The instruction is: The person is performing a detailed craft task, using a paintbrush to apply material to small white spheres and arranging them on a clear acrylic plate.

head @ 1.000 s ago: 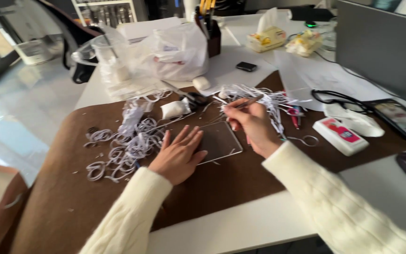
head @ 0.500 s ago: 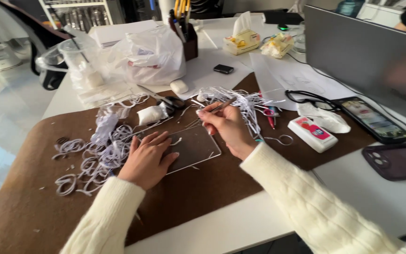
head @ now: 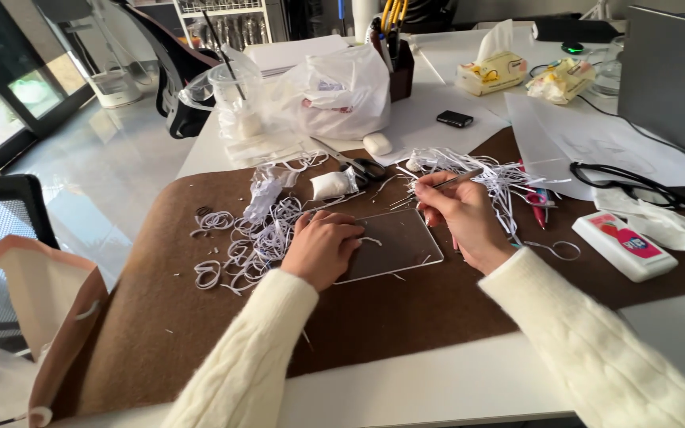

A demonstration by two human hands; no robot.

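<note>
Fingers of the right hand [head: 460,212] pinch a thin metal tool [head: 457,179], likely tweezers, its tip angled over the far right corner of the clear plate [head: 394,246], a grip suited to fine picking. Left hand [head: 323,247] lies with fingers curled on the plate's left edge, apparently pinning it flat on the brown mat [head: 406,309]; whether they grip a strip I cannot tell. Curled paper strips [head: 239,242] are heaped left of the plate, straight strips [head: 485,170] beyond it, scissors [head: 358,164] farther back. The mat covers the desk [head: 438,380].
</note>
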